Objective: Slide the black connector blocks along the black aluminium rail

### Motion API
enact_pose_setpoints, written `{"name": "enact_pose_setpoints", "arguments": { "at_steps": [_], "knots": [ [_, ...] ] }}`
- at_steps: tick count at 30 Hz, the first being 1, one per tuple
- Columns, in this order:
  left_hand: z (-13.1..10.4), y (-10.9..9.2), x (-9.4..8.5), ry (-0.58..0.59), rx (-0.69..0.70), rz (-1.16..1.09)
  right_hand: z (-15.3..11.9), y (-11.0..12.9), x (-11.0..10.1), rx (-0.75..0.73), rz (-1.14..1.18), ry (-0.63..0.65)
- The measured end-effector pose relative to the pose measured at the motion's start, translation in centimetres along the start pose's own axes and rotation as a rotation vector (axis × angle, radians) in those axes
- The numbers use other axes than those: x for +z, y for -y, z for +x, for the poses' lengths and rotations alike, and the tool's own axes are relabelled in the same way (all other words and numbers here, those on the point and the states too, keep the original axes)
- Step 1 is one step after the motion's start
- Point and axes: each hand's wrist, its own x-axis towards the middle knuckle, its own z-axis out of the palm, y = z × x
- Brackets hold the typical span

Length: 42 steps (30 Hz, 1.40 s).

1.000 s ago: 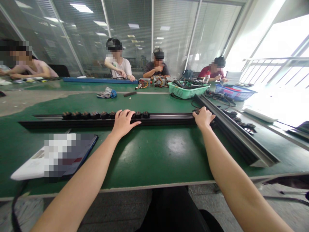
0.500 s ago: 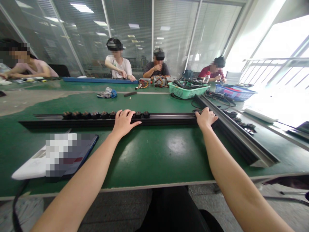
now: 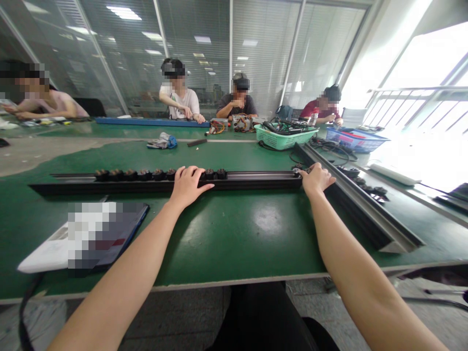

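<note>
As four co-workers [image 3: 188,102] sit along the far side, a person's two bare hands work over a long black rail [image 3: 256,184] laid crosswise on a green desk [image 3: 234,234]. The left hand [image 3: 188,185] is draped across the middle of the rail, fingers bent over the row and thumb spread clear, resting rather than clenched. The right hand [image 3: 316,180] is curled at the rail's right end, just beside a small dark piece [image 3: 297,172]; whether it grips that piece or merely touches it cannot be told.

Good handling here, by the look of it, means letting the left hand press the rail flat so that it does not slide, while the right keeps its fingers low and in line with the groove, pushing evenly rather than twisting. Care seems due on the right, where a second rail [image 3: 365,204] runs from near to far close by the knuckles.

By count: two rails; eight black blocks [image 3: 158,174] in view in the groove, six left of the left hand and two right of it, any beneath the fingers being hidden; one green basket [image 3: 280,140]; one blue basket [image 3: 356,143]; one grey-and-blue cloth [image 3: 163,141]. Loose black pieces [image 3: 378,192] past the second rail lie too crowded to number.
</note>
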Motion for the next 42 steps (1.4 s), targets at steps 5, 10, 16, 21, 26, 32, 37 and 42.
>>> {"name": "enact_pose_setpoints", "arguments": {
  "at_steps": [5,10,16,21,26,32,37,42],
  "knots": [
    [0.0,0.0,0.0,0.003,-0.004,-0.010,-0.1,-0.2,-0.3,-0.010,0.032,-0.065],
    [0.1,0.0,0.1,-0.005,-0.001,-0.006,-0.1,-0.3,-0.4,-0.024,0.059,-0.139],
    [0.1,0.0,0.1,0.002,-0.004,-0.014,0.1,-0.4,-0.1,-0.071,0.044,-0.105],
    [0.1,-0.1,0.1,0.004,-0.007,-0.006,-0.2,0.0,0.1,-0.142,-0.010,-0.025],
    [0.1,-0.1,0.0,0.011,-0.013,-0.006,-1.5,1.7,-0.8,-0.200,-0.028,-0.074],
    [0.0,-0.1,-0.1,0.001,-0.004,0.004,-7.3,6.7,-1.5,-0.599,0.023,0.011],
    [-0.1,-0.3,-0.3,-0.016,0.003,-0.006,-12.8,12.2,-2.3,-0.913,0.099,0.233],
    [-0.3,-0.2,-0.3,-0.032,0.018,-0.017,-16.0,17.1,-2.9,-0.912,0.071,0.399]
  ]
}}
